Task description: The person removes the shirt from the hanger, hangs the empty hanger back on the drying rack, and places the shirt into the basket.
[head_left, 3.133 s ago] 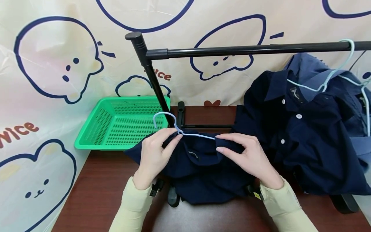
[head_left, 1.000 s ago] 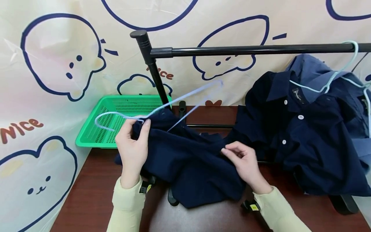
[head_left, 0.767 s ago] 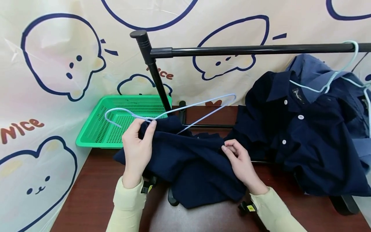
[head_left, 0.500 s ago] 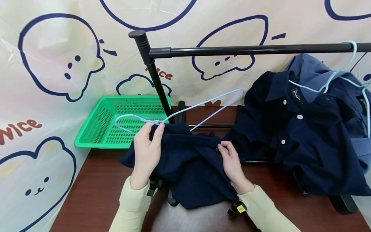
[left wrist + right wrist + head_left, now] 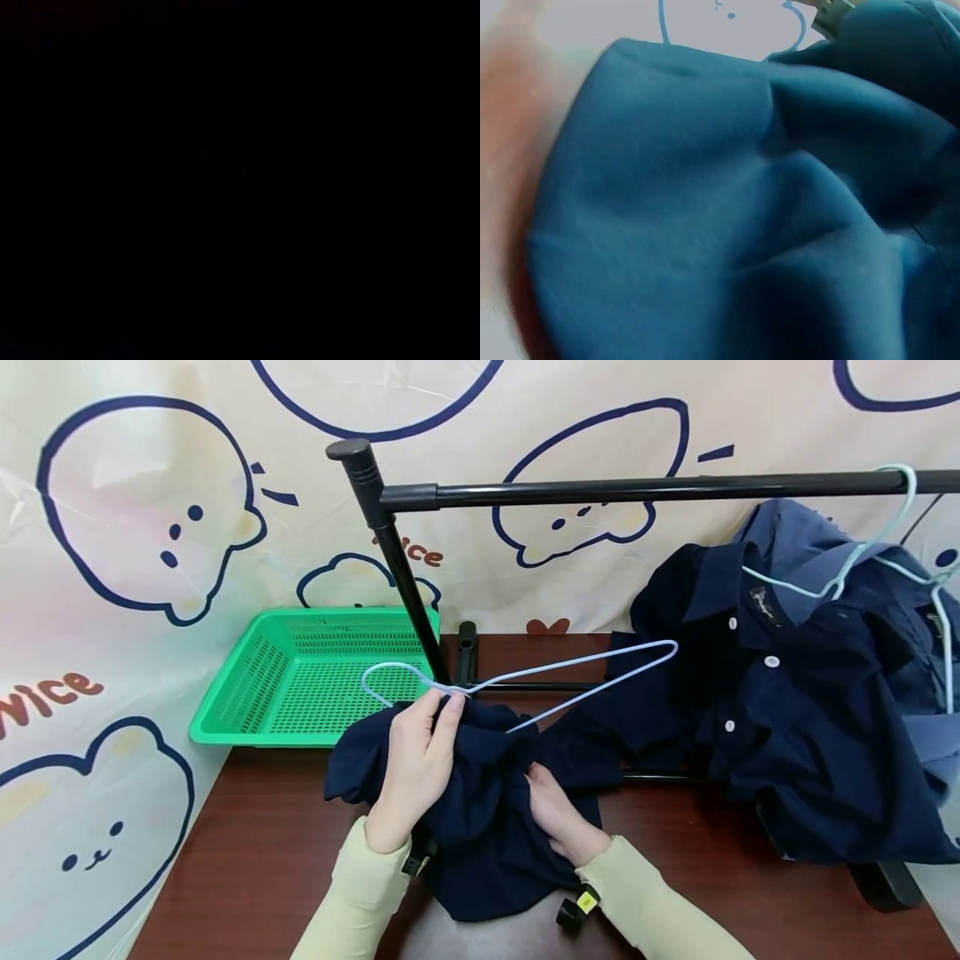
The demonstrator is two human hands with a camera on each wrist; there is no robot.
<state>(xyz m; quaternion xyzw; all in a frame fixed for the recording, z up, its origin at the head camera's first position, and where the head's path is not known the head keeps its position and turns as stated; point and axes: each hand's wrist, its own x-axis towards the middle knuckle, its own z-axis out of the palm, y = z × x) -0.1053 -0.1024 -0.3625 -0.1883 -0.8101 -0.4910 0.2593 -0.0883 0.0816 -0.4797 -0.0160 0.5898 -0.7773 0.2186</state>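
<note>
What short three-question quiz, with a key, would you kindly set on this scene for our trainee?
1. Multiple choice: where is the thumb tip of the left hand?
A) On the green basket's rim
B) At the neck of the pale blue hanger
C) On the black rail

2. True or false: the pale blue hanger's hook is hooked over the black rail.

3. Count: in the head view, how many white buttons show on the hanging navy shirt?

Key:
1. B
2. False; the hook is off the black rail, near the left hand.
3. Three
</note>
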